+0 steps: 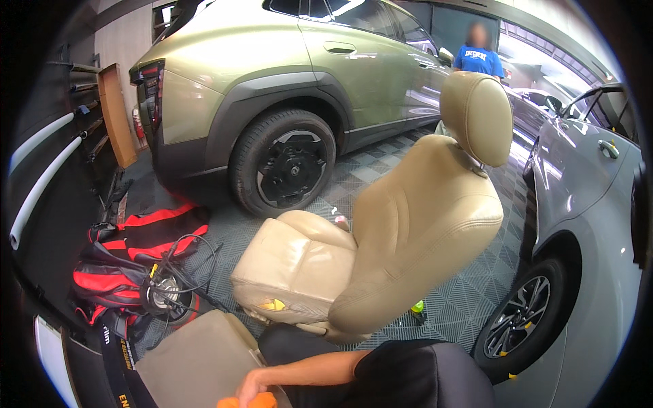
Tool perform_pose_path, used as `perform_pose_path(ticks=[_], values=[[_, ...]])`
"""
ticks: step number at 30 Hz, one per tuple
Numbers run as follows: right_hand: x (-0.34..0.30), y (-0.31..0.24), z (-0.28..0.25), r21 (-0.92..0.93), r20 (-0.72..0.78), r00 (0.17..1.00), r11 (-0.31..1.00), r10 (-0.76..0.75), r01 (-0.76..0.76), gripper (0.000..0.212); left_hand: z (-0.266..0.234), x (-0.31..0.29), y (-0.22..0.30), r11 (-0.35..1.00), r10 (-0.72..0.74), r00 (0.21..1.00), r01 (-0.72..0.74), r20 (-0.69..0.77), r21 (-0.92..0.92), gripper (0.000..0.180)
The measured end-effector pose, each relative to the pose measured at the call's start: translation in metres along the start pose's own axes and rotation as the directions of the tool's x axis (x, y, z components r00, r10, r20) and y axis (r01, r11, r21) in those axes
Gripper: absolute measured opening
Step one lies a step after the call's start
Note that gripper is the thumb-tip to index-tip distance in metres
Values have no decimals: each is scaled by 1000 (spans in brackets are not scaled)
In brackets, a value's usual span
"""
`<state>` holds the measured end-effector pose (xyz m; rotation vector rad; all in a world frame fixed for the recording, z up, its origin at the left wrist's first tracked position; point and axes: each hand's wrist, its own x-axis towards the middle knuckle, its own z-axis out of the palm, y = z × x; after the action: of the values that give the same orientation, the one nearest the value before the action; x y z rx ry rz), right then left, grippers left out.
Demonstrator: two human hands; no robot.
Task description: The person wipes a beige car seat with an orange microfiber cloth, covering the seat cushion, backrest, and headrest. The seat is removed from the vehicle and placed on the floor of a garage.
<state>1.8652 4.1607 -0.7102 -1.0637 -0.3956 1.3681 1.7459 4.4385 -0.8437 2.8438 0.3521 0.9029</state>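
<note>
My right hand (252, 385) is at the lower edge, its fingers closed over a bunched orange cloth (262, 401). The bare forearm comes in from the right, out of a black sleeve. Hand and cloth are over the near part of a beige seat piece (197, 360), cut off by the lower edge. Just beyond stands a beige leather car seat (415, 211) with its headrest (476, 119), taken out of a car. Its cushion (299, 262) looks creased, and a yellow patch shows low on its side. My left hand is out of view.
A green car (272, 54) stands behind the seat, a grey car (598, 197) at right. On the tiled floor at left lie red-and-black covers (149, 231) and a machine with a coiled black cable (166, 292). A person in a blue shirt (479, 61) stands at the back.
</note>
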Motion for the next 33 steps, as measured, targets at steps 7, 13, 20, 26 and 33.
perform_pose_path(ticks=[7, 13, 20, 26, 33], values=[[-63, -50, -18, 539, -107, 877, 714, -469, 447, 56, -1, -4, -19, 999, -51, 999, 51, -12, -8, 97], [-80, -53, -25, 585, -212, 838, 622, -503, 521, 53, 0, -8, -26, 998, -61, 998, 61, 9, -24, 96], [-71, -22, -55, 638, -204, 874, 617, -442, 461, 52, -69, 26, 33, 997, -64, 997, 65, 44, -35, 95], [-64, -48, -31, 583, -55, 915, 731, -400, 355, 60, -108, 71, 140, -125, 109, 711, 703, 695, -700, 86], [-50, -38, -31, 530, -95, 978, 822, -185, 207, 60, -107, 67, 152, -246, -143, 777, 573, 614, -782, 44]])
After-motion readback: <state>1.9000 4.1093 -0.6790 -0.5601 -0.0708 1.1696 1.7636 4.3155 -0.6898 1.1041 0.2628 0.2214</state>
